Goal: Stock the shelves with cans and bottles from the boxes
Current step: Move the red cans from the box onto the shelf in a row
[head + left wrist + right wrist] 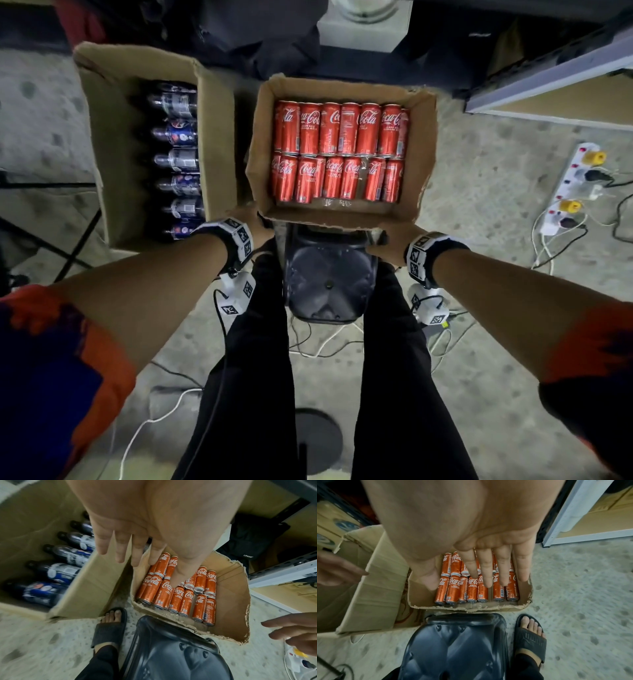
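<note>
Left hand (pixel 137 536) spread | right hand (pixel 484 555) spread | head view hides fingers

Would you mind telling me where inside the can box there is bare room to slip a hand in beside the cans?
In the can box, bare cardboard floor runs along the right wall beside the cans, widest in the left wrist view. A thinner strip lies along the near torn edge. Elsewhere the cans lie packed side by side in two rows. Both hands, left hand and right hand, hover open above.

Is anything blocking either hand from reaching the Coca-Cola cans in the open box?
Nothing visible does. The box is open-topped, its Coca-Cola cans exposed; the left hand and right hand hover open above them, holding nothing.
</note>
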Motion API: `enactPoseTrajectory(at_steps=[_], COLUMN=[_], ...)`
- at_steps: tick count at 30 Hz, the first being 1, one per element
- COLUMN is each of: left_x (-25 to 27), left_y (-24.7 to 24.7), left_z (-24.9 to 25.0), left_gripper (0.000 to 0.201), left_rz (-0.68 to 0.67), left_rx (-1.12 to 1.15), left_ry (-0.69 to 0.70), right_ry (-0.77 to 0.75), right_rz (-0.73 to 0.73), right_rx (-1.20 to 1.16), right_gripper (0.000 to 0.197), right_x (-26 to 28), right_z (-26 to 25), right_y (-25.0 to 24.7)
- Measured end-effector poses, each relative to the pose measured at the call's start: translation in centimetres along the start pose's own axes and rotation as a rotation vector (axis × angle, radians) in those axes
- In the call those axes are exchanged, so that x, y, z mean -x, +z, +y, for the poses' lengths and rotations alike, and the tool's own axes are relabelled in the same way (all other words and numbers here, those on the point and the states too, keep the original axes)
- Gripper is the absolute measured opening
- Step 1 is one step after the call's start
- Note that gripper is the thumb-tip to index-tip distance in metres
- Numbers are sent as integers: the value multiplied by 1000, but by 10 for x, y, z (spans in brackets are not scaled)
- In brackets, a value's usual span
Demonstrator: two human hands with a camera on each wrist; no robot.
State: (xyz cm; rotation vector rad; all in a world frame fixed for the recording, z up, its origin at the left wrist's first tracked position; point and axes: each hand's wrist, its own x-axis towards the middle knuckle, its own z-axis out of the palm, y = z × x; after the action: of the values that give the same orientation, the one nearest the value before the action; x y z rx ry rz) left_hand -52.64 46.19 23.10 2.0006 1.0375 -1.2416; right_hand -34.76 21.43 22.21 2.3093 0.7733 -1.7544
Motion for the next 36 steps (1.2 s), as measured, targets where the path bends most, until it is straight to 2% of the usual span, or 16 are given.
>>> enactPoseTrajectory(at_steps=[2, 5, 8, 11, 16, 18, 22, 25, 29, 32, 34, 36], left_x=[-29, -72, -111, -150, -207, -228, -272, -299, -333, -344, -350, -357], left_y=[8, 19, 26, 29, 30, 33, 45, 54, 73, 68, 66, 64], left_z=[8, 18, 24, 27, 26, 24, 20, 18, 17, 21, 21, 22], left_gripper=[41, 56, 57, 53, 46, 40, 35, 54, 73, 67, 68, 75], left_rz=[9, 12, 24, 48, 52, 57, 14, 50, 71, 104, 98, 95], left_rx=[8, 13, 62, 156, 265, 290, 356, 395, 413, 436, 469, 483], left_ry=[9, -1, -24, -9, -41, -22, 21, -39, -86, -110, -115, -114], right_ry=[-12, -54, -134, -110, -29, -39, -94, -75, -46, 7, -3, -21], right_rz=[-5, -11, 25, -13, -41, -23, 3, 35, 65, 108, 179, 230], right_rx=[0, -29, -95, -53, -22, -16, -83, -64, -105, -221, -268, -287], right_gripper=[36, 58, 58, 54, 83, 88, 72, 72, 44, 36, 39, 53], right_x=[-24, -63, -102, -134, -203, -227, -271, -306, -336, -361, -370, -375], right_z=[0, -5, -7, -14, -30, -39, -56, -66, -80, -89, -94, -98], right_y=[3, 9, 13, 5, 9, 13, 23, 31, 35, 46, 50, 54])
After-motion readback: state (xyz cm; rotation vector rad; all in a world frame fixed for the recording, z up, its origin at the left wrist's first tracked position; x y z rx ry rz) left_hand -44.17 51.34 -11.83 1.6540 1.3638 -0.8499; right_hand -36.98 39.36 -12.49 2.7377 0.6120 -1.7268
